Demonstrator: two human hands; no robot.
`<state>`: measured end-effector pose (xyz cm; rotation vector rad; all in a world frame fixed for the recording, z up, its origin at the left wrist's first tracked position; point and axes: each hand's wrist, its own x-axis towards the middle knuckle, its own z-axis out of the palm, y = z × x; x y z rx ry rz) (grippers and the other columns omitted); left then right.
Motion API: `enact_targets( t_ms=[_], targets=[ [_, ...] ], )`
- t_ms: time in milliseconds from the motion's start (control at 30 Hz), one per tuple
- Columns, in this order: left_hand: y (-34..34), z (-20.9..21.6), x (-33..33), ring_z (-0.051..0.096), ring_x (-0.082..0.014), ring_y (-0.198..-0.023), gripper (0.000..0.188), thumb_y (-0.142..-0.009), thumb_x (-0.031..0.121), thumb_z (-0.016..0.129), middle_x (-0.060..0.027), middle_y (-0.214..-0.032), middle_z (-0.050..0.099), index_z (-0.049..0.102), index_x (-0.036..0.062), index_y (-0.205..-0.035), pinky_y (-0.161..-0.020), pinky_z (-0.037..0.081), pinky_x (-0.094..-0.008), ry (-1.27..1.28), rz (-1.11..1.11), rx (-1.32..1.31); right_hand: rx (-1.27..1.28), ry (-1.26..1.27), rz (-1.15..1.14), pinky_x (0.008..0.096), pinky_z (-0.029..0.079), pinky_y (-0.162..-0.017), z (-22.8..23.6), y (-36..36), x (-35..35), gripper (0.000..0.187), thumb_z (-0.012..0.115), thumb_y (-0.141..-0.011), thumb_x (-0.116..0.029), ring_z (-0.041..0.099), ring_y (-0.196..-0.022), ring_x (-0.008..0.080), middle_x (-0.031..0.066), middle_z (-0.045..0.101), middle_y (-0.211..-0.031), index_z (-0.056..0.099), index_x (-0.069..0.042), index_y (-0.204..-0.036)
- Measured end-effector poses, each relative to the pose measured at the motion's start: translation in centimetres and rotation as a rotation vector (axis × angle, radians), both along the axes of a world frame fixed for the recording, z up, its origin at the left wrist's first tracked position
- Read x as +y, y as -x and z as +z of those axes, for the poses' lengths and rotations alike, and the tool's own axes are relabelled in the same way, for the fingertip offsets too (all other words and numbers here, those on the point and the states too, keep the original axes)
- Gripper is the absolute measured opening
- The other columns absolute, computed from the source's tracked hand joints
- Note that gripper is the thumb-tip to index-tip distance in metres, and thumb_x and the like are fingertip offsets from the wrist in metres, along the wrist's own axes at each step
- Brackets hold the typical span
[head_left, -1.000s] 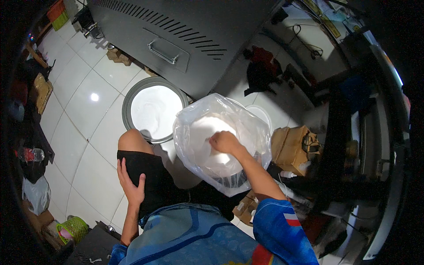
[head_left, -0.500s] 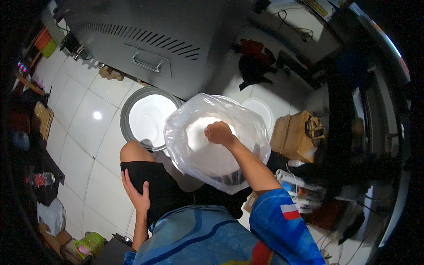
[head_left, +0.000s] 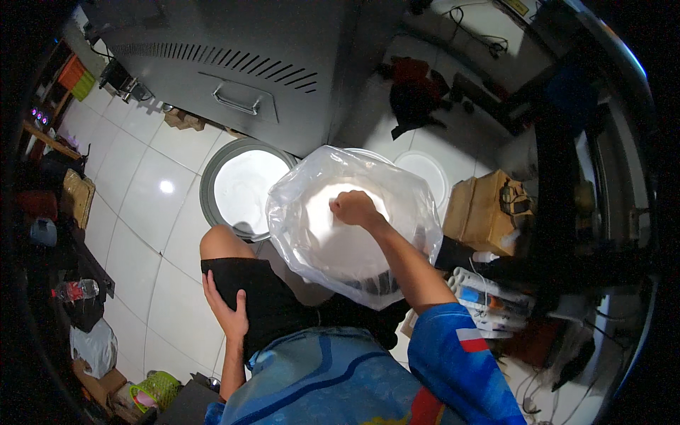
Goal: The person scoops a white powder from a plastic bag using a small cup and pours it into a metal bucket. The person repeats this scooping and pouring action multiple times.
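My right hand (head_left: 354, 208) is closed in a fist inside a large clear plastic bag (head_left: 414, 212), above a bed of white powder (head_left: 322, 212). Whatever the fist grips, if anything, is hidden by the fingers. The bag's loose mouth is spread over a round white container (head_left: 368, 154), of which only a bit of rim shows. Left of the bag stands a grey tub (head_left: 207, 185) with a smooth white surface (head_left: 249, 188) inside. My left hand (head_left: 230, 312) lies on my left thigh, its fingers spread, holding nothing.
A grey metal cabinet (head_left: 283, 42) with slots and a handle stands just beyond the tubs. To the right are a round white lid (head_left: 423, 176) and a cardboard box (head_left: 482, 212). A bottle (head_left: 76, 289), a plastic bag (head_left: 95, 347) and a green basket (head_left: 156, 389) lie at left.
The whole view has shifted slightly, with things now a little farther right. My right fist stays inside the bag, and my left hand keeps resting on the thigh.
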<state>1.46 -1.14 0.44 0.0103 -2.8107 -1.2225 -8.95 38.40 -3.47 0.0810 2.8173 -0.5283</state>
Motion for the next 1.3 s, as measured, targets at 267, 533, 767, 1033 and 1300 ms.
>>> enact_targets(
  t_ms=[267,533,767,1033,1300],
  targets=[
    [0.1,0.1,0.0,0.027,-0.0403,-0.146,0.078,-0.086,0.022,0.070,-0.0227,-0.158,0.026,0.032,0.0053,-0.152,-0.120,0.020,-0.0475,0.011,0.001,0.000,-0.215,0.191,0.203,0.0493,0.052,-0.082,-2.0,-1.8,-0.7,0.045,0.052,-0.090,-0.042,0.068,-0.078,0.0413,0.0227,0.069,-0.079,0.071,-0.004,-0.077],
    [0.0,0.0,0.1,0.027,-0.0400,-0.146,0.078,-0.086,0.021,0.069,-0.0226,-0.158,0.027,0.032,0.0050,-0.152,-0.120,0.020,-0.0469,0.003,-0.002,0.002,-0.064,-0.054,-0.032,0.0523,0.053,-0.087,-3.8,0.3,3.5,0.044,0.046,-0.091,-0.035,0.068,-0.090,0.0449,0.0272,0.070,-0.102,0.071,0.001,-0.091],
    [0.2,-0.1,0.2,0.027,-0.0396,-0.146,0.078,-0.086,0.019,0.070,-0.0225,-0.158,0.026,0.032,0.0045,-0.152,-0.120,0.019,-0.0467,0.017,-0.004,0.005,-0.353,0.277,-0.125,0.0478,0.053,-0.078,-0.9,-4.4,-1.3,0.048,0.047,-0.091,-0.038,0.067,-0.075,0.0382,0.0256,0.067,-0.079,0.069,0.004,-0.083],
    [0.2,-0.2,-0.2,0.026,-0.0394,-0.146,0.078,-0.088,0.023,0.070,-0.0226,-0.158,0.026,0.031,0.0039,-0.152,-0.120,0.018,-0.0468,0.015,-0.008,0.005,-0.424,0.069,0.104,0.0481,0.056,-0.077,1.6,-4.0,1.7,0.044,0.049,-0.093,-0.037,0.069,-0.083,0.0378,0.0227,0.070,-0.088,0.070,0.001,-0.099],
    [0.2,-0.3,0.0,0.026,-0.0391,-0.146,0.077,-0.088,0.022,0.068,-0.0220,-0.158,0.027,0.031,0.0040,-0.152,-0.121,0.018,-0.0467,0.022,-0.016,0.002,0.031,0.042,-0.278,0.0519,0.056,-0.078,-2.4,0.6,-1.4,0.035,0.049,-0.092,-0.026,0.070,-0.088,0.0407,0.0251,0.071,-0.094,0.071,0.001,-0.090]
  ],
)
